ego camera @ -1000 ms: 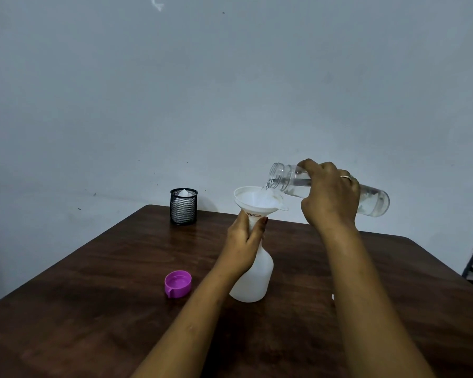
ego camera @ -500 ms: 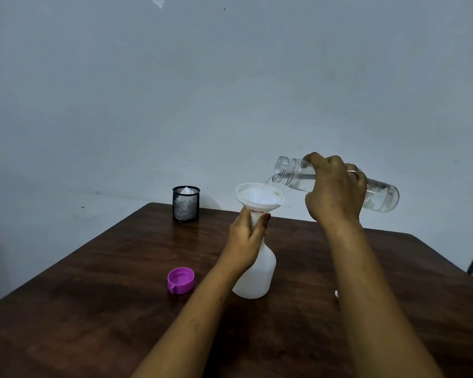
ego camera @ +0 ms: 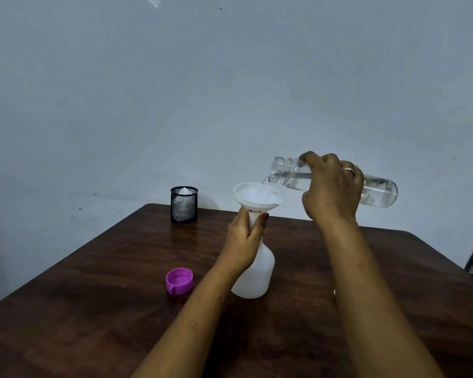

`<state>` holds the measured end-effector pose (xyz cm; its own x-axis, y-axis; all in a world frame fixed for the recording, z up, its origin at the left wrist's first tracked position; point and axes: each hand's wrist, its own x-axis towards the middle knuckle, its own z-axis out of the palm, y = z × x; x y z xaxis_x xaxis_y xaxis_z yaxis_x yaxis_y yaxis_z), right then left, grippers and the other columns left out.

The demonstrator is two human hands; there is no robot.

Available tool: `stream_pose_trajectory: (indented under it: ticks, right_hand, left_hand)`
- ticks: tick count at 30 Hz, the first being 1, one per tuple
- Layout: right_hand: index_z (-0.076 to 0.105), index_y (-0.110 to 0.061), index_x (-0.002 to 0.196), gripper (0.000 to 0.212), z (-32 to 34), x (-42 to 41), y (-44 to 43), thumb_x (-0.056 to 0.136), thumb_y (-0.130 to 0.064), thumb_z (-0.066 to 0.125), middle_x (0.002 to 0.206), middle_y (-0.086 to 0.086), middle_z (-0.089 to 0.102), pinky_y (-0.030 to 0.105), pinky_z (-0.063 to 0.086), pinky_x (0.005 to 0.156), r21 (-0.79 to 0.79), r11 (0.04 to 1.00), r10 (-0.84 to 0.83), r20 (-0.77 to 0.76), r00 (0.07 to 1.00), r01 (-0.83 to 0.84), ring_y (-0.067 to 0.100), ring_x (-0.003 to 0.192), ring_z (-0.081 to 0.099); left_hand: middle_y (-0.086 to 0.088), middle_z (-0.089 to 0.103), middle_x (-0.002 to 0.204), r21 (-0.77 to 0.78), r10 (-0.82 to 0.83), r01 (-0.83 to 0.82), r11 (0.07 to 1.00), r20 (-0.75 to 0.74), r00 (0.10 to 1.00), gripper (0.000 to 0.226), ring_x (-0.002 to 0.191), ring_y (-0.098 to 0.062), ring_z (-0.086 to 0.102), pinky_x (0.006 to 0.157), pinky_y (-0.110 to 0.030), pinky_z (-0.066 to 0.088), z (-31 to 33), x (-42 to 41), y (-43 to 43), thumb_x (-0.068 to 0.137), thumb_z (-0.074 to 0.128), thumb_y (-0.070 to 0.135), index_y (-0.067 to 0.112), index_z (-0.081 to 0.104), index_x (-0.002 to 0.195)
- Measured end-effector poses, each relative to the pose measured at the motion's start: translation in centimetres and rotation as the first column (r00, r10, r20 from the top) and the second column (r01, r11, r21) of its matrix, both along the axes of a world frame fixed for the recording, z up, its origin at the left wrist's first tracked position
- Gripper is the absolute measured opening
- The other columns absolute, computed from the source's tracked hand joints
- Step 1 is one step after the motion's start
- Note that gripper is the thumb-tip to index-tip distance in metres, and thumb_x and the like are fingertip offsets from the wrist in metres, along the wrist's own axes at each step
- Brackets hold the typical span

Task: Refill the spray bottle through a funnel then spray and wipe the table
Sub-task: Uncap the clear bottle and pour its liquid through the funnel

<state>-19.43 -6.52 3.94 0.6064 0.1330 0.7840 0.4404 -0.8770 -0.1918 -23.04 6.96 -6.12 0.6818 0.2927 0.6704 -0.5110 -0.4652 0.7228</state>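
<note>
We are lifting the clear plastic water bottle higher over the white plastic funnel than before, our right hand wrapping its slick middle. Our left hand is gripping the neck of the light, tippy translucent spray bottle, standing back from the far edge of the dark wooden table.

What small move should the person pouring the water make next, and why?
Probably tip the clear bottle a little further with the right hand: water is left in it, its mouth is over the funnel, and the left hand steadies the spray bottle.
</note>
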Motion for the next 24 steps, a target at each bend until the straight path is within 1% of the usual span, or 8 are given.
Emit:
stream_pose_trajectory:
  ticks: [2, 6, 12, 18, 24]
  right_hand:
    - [0.051, -0.031, 0.126, 0.065, 0.05, 0.02, -0.05, 0.074, 0.009, 0.054, 0.122, 0.005, 0.054, 0.043, 0.019, 0.115, 0.002, 1.000, 0.001, -0.002, 1.000, -0.001, 0.033, 0.123, 0.045]
    - [0.051, -0.031, 0.125, 0.065, 0.07, 0.01, -0.16, 0.074, 0.009, 0.054, 0.121, 0.005, 0.054, 0.043, 0.018, 0.115, 0.014, 1.000, 0.006, -0.002, 1.000, -0.006, 0.032, 0.123, 0.045]
    - [0.051, -0.031, 0.125, 0.066, 0.17, 0.09, -0.26, 0.073, 0.010, 0.053, 0.121, 0.005, 0.054, 0.043, 0.018, 0.116, 0.018, 1.000, 0.005, 0.001, 1.000, -0.005, 0.032, 0.123, 0.045]
    - [0.052, -0.031, 0.125, 0.065, 0.25, 0.12, -0.37, 0.074, 0.010, 0.053, 0.122, 0.006, 0.054, 0.044, 0.018, 0.116, 0.023, 1.000, 0.003, 0.002, 1.000, -0.004, 0.032, 0.123, 0.045]
    - [0.051, -0.030, 0.125, 0.065, 0.29, 0.02, -0.38, 0.074, 0.010, 0.054, 0.123, 0.006, 0.054, 0.044, 0.018, 0.116, 0.019, 1.000, -0.001, 0.009, 1.000, 0.001, 0.032, 0.123, 0.044]
  left_hand:
    - [0.003, 0.058, 0.079, -0.004, -0.008, 0.008, 1.000, 0.001, 1.000, 0.003, 0.072, -0.001, 0.056, 0.064, -0.005, 0.040, 0.00, 0.00, 0.01, 0.097, 0.046, 0.021, 0.019, 0.049, 0.095]
    - [0.003, 0.059, 0.081, -0.010, -0.010, 0.010, 1.000, 0.004, 1.000, 0.004, 0.076, -0.006, 0.056, 0.065, -0.006, 0.040, -0.11, 0.12, 0.08, 0.097, 0.046, 0.022, 0.019, 0.050, 0.097]
    - [0.004, 0.058, 0.081, -0.011, -0.011, 0.011, 1.000, -0.005, 1.000, 0.007, 0.074, -0.003, 0.056, 0.065, -0.007, 0.041, -0.17, 0.16, 0.13, 0.097, 0.046, 0.024, 0.019, 0.050, 0.096]
    - [0.002, 0.059, 0.082, -0.009, -0.012, 0.012, 1.000, -0.009, 1.000, 0.009, 0.077, -0.007, 0.056, 0.065, -0.008, 0.042, -0.22, 0.23, 0.17, 0.097, 0.045, 0.026, 0.019, 0.050, 0.098]
    - [0.003, 0.059, 0.080, -0.004, -0.006, 0.006, 1.000, -0.006, 1.000, 0.008, 0.073, -0.001, 0.056, 0.065, -0.010, 0.043, -0.30, 0.26, 0.24, 0.097, 0.046, 0.024, 0.018, 0.051, 0.096]
